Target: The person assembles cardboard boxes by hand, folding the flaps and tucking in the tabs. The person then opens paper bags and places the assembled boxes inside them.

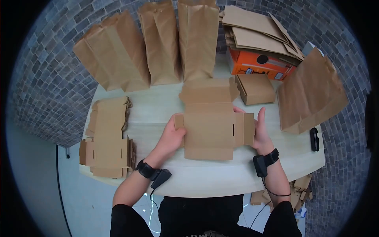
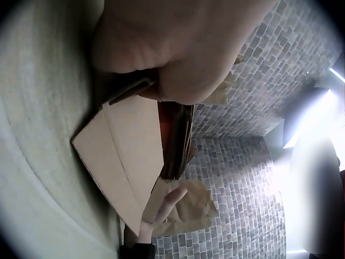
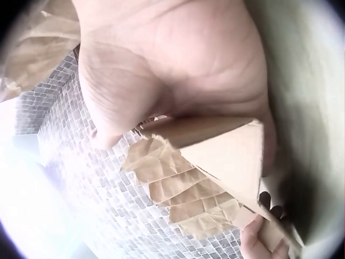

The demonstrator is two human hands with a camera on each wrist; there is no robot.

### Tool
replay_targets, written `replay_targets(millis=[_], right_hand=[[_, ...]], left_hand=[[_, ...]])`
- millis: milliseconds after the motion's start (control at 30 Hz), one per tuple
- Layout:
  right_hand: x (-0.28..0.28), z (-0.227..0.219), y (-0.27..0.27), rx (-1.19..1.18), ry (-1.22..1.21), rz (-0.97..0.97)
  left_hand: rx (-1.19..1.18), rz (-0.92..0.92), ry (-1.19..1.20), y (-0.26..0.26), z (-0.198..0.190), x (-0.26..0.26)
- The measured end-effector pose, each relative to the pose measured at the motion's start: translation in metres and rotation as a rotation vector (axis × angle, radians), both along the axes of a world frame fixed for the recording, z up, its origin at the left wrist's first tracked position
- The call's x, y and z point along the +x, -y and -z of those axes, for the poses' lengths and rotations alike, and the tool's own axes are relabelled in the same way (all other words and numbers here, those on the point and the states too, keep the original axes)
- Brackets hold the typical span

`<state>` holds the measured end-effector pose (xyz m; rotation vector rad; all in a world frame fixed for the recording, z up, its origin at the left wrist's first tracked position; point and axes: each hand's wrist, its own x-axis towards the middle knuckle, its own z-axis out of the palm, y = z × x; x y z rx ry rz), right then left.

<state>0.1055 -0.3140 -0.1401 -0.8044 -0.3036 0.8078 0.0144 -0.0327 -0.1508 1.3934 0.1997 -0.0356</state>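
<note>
A partly folded cardboard box (image 1: 209,128) is in front of the person, its side flaps bent up and its lid panel spread toward the back. At its left flap the left hand (image 1: 172,136) grips it, thumb over the flap and the other fingers out of sight. On the opposite side, the right hand (image 1: 263,130) presses against the outside of the right flap, thumb raised straight up and off the cardboard. A dark slot shows near the box's right fold. In the right wrist view, the palm (image 3: 183,70) lies along the cardboard wall (image 3: 232,156).
Flat cardboard blanks (image 1: 108,138) lie stacked at the table's left. Tall paper bags (image 1: 162,47) line the back, with another paper bag (image 1: 310,96) at right. A closed small box (image 1: 256,89) sits before an orange box (image 1: 252,63) topped with cardboard. A black object (image 1: 314,139) lies near the right edge.
</note>
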Motion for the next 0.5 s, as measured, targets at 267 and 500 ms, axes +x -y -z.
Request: replay_targets(millis=[267, 500], right_hand=[[-0.0053, -0.0057, 0.0009, -0.115, 0.105, -0.076], [-0.0065, 0.0032, -0.0021, 0.009, 0.129, -0.083]], left_hand=[[-0.062, -0.023, 0.066, 0.0017, 0.0006, -0.0051], [-0.003, -0.003, 0.078, 0.0029, -0.0019, -0.0098]])
